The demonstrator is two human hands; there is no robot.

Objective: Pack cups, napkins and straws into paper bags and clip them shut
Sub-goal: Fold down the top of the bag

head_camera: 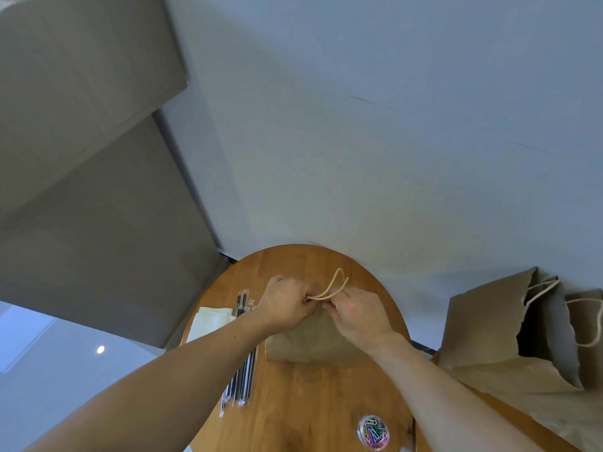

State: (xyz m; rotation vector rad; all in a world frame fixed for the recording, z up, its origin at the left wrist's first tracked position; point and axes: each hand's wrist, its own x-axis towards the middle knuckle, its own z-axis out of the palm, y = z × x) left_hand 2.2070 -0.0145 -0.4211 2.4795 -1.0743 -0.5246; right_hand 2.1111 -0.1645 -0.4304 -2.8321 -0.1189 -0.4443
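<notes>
**Closing Up, and Courting a Spill**

Gathering the mouth of a brown paper bag at the middle of the round wooden worktop: curling the left grip round the base of the twine handles, pinching the bag's top edge just beside them with the right grip. Apparently upright, mouth drawn together, contents hidden; no cups in view. Lying to the left, partly under the left forearm: wrapped straws and white napkins. Sitting near the worktop's front edge, well apart from both grips: a clear tub of coloured paper clips. Judging by that gap, risking a sprung-open mouth upon freeing one grip to fetch a clip, given stiff paper's habit of unfolding. Risking also a toppled bag from a sideways tug on the handles, a torn rim from too hard a pinch, and straws swept off the edge by a dragging forearm. Slumping at far right, open-mouthed: more bags.
</notes>
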